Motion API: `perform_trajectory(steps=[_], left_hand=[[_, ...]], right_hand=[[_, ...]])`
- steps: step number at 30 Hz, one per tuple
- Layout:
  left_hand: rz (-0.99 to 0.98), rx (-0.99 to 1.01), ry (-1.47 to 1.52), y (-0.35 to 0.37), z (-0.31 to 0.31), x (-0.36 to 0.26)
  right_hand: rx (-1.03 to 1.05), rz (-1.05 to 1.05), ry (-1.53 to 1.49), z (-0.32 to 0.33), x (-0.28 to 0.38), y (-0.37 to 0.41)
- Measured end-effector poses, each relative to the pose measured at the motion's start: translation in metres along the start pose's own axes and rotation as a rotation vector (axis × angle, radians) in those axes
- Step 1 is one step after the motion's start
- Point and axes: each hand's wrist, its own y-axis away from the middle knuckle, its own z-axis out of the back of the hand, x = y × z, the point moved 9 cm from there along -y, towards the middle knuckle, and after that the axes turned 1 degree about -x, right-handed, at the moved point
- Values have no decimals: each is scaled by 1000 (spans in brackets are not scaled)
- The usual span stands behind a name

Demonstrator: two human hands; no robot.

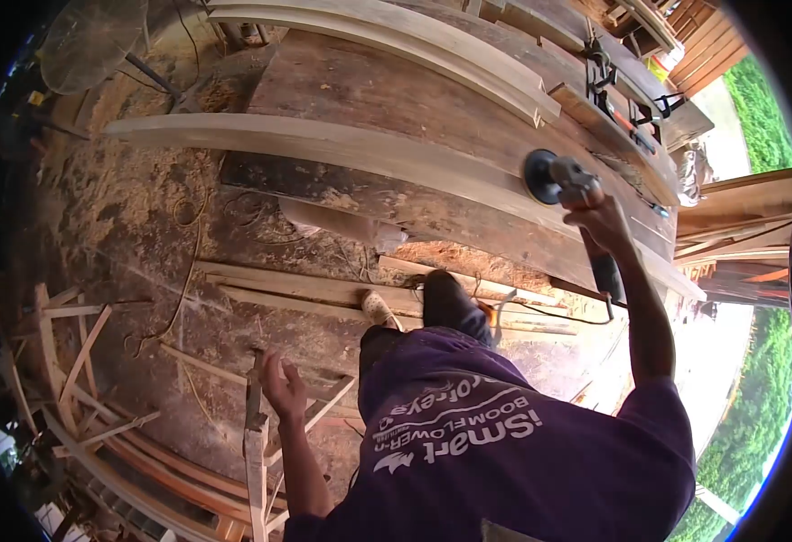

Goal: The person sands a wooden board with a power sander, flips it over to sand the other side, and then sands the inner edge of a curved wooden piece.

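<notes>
My right hand is closed around an angle grinder fitted with a dark round disc. The disc is over a long pale wooden board, at its right half; whether it touches cannot be made out. A power cord trails from the tool's lower end. The board lies along the near side of a worn wooden workbench and sticks out past its left end. Low on the left, my left hand hangs away from the bench with loosely bent fingers, holding nothing visible. Beside it stands a wooden frame.
More pale boards lie across the bench's far part. Black clamps sit at its far right. Wooden strips lie by my feet on the sawdust-covered floor, with a loose cord. A wooden trestle stands lower left.
</notes>
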Motion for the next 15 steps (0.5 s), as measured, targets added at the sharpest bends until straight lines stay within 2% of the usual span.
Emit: perform_trajectory(steps=[2, 5, 8, 9, 11, 14, 15], left_hand=[[52, -25, -36, -1, 3, 19], [76, -68, 56, -10, 0, 22], [59, -22, 101, -31, -5, 11], [54, -15, 109, -42, -3, 14], [-29, -41, 143, -64, 6, 15], [41, -35, 112, -104, 19, 55], [-17, -73, 157, -125, 27, 64]], right_hand=[[39, -218, -76, -25, 26, -14], [59, -190, 72, -48, 86, -24], [91, -205, 34, -76, 109, -31], [75, -141, 17, -84, 117, -37], [78, -181, 48, -95, 134, -47], [83, -214, 101, -114, 153, -56], [68, -196, 118, -122, 164, -63]])
